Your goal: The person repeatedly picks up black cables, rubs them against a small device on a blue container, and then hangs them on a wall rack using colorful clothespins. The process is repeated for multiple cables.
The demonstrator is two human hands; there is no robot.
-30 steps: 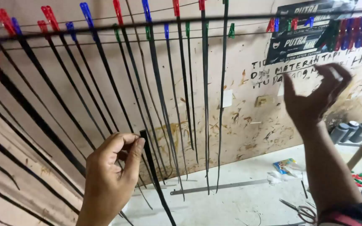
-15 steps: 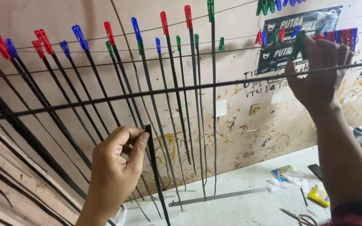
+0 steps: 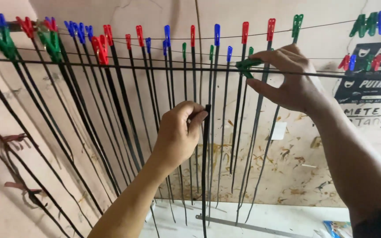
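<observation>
My left hand (image 3: 179, 134) pinches the top end of a long black strip (image 3: 205, 176) that hangs straight down below my fingers. My right hand (image 3: 287, 79) is up at the nearest black wire (image 3: 111, 65) and grips a green clothes peg (image 3: 248, 66) on it. Behind both hands, rows of black strips (image 3: 124, 110) hang from the wires, each clipped by red, blue or green pegs (image 3: 100, 48). The held strip's top sits a little below the wire, left of the green peg.
A stained plywood wall (image 3: 296, 167) stands behind the strips. More coloured pegs (image 3: 367, 26) and a dark printed poster (image 3: 367, 83) sit at the upper right. A white bench (image 3: 278, 218) below carries a metal ruler (image 3: 243, 224) and a small blue packet (image 3: 338, 229).
My left hand has lifted the black strip higher toward the wire. My right hand has come from open in the air to the wire and closed on a green peg.
</observation>
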